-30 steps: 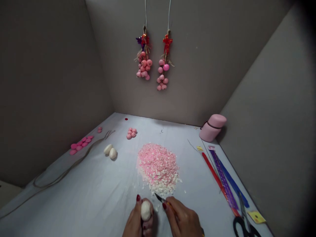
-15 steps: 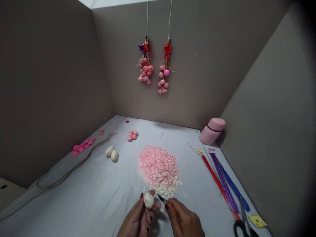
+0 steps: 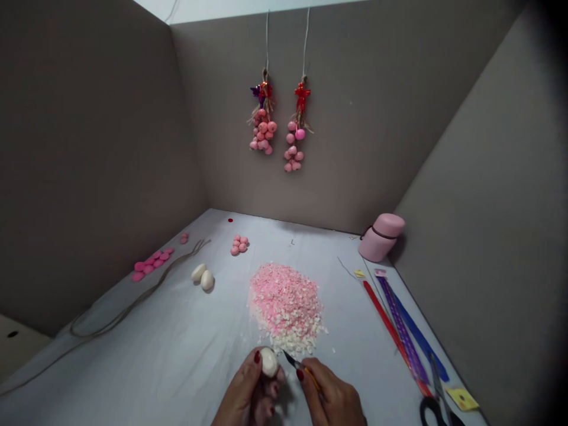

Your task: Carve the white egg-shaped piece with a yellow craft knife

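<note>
Left hand (image 3: 249, 386) closed around white rounded piece (image 3: 269, 362), thumb against its side. Right hand (image 3: 332, 393) pinches craft knife (image 3: 294, 362), blade just beside piece, apart. Pink-and-white shavings heap (image 3: 286, 302) just beyond both grips.

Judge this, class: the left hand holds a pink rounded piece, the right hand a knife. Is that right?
No, the colour is wrong: the head view shows the left hand holding a white rounded piece, and the right hand a knife.
</note>
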`<state>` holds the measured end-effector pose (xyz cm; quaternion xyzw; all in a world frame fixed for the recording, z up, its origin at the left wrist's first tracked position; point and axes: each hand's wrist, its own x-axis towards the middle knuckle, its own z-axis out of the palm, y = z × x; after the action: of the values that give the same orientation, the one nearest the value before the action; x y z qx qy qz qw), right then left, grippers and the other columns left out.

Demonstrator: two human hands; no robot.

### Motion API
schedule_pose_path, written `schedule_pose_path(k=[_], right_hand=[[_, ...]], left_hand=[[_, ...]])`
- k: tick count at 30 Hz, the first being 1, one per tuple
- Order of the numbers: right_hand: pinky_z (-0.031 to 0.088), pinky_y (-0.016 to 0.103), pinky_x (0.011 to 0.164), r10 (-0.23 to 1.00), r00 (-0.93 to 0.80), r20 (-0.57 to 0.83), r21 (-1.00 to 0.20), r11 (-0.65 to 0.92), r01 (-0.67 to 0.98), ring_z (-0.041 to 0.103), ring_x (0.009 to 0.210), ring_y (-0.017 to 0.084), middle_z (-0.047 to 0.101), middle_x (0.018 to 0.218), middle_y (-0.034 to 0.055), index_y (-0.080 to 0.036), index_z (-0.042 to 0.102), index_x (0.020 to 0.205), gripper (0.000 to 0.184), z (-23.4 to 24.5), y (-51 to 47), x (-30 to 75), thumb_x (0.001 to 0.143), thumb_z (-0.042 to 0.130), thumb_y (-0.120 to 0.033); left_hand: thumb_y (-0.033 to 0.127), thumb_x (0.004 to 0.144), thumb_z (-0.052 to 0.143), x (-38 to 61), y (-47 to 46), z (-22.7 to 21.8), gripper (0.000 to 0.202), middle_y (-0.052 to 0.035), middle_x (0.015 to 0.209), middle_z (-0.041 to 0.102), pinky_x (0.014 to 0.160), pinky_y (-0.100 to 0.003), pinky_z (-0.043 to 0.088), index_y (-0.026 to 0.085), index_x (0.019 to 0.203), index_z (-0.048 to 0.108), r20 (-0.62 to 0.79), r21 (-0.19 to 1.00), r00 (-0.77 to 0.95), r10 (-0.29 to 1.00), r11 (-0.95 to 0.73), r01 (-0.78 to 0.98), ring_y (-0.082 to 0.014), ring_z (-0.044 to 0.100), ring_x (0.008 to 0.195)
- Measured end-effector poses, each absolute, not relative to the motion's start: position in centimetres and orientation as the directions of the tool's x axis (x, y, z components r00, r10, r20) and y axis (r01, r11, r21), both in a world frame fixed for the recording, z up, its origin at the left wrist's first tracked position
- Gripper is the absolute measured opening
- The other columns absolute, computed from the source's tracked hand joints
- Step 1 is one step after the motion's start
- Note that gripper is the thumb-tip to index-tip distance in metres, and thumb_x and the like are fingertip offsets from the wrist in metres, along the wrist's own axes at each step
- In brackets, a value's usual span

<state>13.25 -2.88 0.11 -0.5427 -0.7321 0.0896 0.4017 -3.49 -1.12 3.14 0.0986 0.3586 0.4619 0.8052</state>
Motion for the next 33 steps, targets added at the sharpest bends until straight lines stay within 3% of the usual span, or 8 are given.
schedule_pose_path(k=[5,7,9,11,18,22,28,33], right_hand=[[0.045,0.019,0.054,0.869,-0.076,0.488,-0.587,0.391,0.709,0.065,0.055,0.014,0.063,0.065,-0.0006,-0.023,0.06,0.084,0.039,-0.1,-2.9,13.3,0.104,0.03,-0.039],[0.045,0.019,0.055,0.872,-0.078,0.483,-0.585,0.388,0.713,0.065,0.055,0.014,0.064,0.065,-0.0008,-0.023,0.059,0.084,0.038,-0.1,-3.0,13.3,0.104,0.031,-0.039],[0.045,0.019,0.054,0.873,-0.082,0.481,-0.583,0.388,0.714,0.065,0.056,0.014,0.063,0.065,-0.0007,-0.023,0.059,0.084,0.038,0.0,-3.0,13.3,0.104,0.031,-0.038],[0.045,0.019,0.053,0.873,-0.087,0.479,-0.586,0.392,0.709,0.065,0.055,0.014,0.063,0.064,-0.0008,-0.023,0.059,0.083,0.039,0.1,-3.0,13.2,0.104,0.03,-0.039],[0.045,0.019,0.051,0.873,-0.112,0.475,-0.558,0.397,0.729,0.064,0.053,0.013,0.062,0.062,-0.0014,-0.023,0.059,0.08,0.043,0.0,-3.1,13.0,0.105,0.028,-0.041],[0.046,0.02,0.052,0.858,-0.174,0.483,-0.502,0.434,0.748,0.065,0.052,0.013,0.063,0.063,-0.0006,-0.022,0.06,0.082,0.047,-0.1,-3.2,12.8,0.105,0.025,-0.041],[0.044,0.021,0.05,0.838,-0.246,0.488,-0.415,0.47,0.779,0.065,0.05,0.013,0.063,0.061,-0.0003,-0.022,0.061,0.078,0.052,0.3,-3.2,12.6,0.107,0.02,-0.037],[0.044,0.021,0.05,0.841,-0.235,0.487,-0.412,0.458,0.788,0.065,0.05,0.013,0.063,0.061,-0.0008,-0.022,0.061,0.078,0.053,0.2,-3.2,12.5,0.107,0.019,-0.038]], left_hand=[[0.026,0.053,0.092,-3.5,-1.1,3.9,0.042,-0.006,0.083,0.083,0.061,-0.014,0.057,0.018,0.092,0.077,-0.489,0.465,0.283,0.825,0.521,-0.716,-0.0134,0.076,0.072],[0.025,0.053,0.092,-3.3,-1.1,3.8,0.038,-0.0035,0.076,0.082,0.054,-0.012,0.055,0.017,0.087,0.077,-0.479,0.495,0.265,0.837,0.506,-0.706,-0.0108,0.074,0.062],[0.026,0.054,0.091,-3.2,-1.0,3.5,0.035,0.003,0.058,0.076,0.04,-0.009,0.047,0.019,0.084,0.076,-0.451,0.534,0.237,0.861,0.473,-0.701,-0.0052,0.065,0.043],[0.027,0.054,0.091,-3.2,-1.0,3.3,0.033,0.0057,0.051,0.071,0.033,-0.007,0.039,0.019,0.083,0.075,-0.444,0.557,0.206,0.872,0.448,-0.699,-0.0025,0.057,0.036],[0.028,0.051,0.092,-3.4,-0.9,2.6,0.036,-0.0059,0.079,0.082,0.046,-0.012,0.049,0.021,0.083,0.079,-0.498,0.504,0.225,0.838,0.49,-0.712,-0.0083,0.068,0.054],[0.029,0.054,0.091,-3.2,-1.0,2.6,0.043,-0.0043,0.081,0.082,0.047,-0.013,0.047,0.019,0.094,0.08,-0.444,0.518,0.215,0.87,0.445,-0.73,-0.0053,0.062,0.051],[0.03,0.054,0.091,-3.0,-1.1,2.8,0.037,-0.0016,0.075,0.081,0.057,-0.013,0.049,0.019,0.088,0.081,-0.443,0.52,0.222,0.869,0.45,-0.726,-0.0056,0.063,0.058],[0.03,0.052,0.092,-3.0,-1.1,2.9,0.036,0.0002,0.071,0.08,0.059,-0.013,0.051,0.021,0.085,0.081,-0.466,0.512,0.238,0.852,0.479,-0.713,-0.0058,0.065,0.057]])
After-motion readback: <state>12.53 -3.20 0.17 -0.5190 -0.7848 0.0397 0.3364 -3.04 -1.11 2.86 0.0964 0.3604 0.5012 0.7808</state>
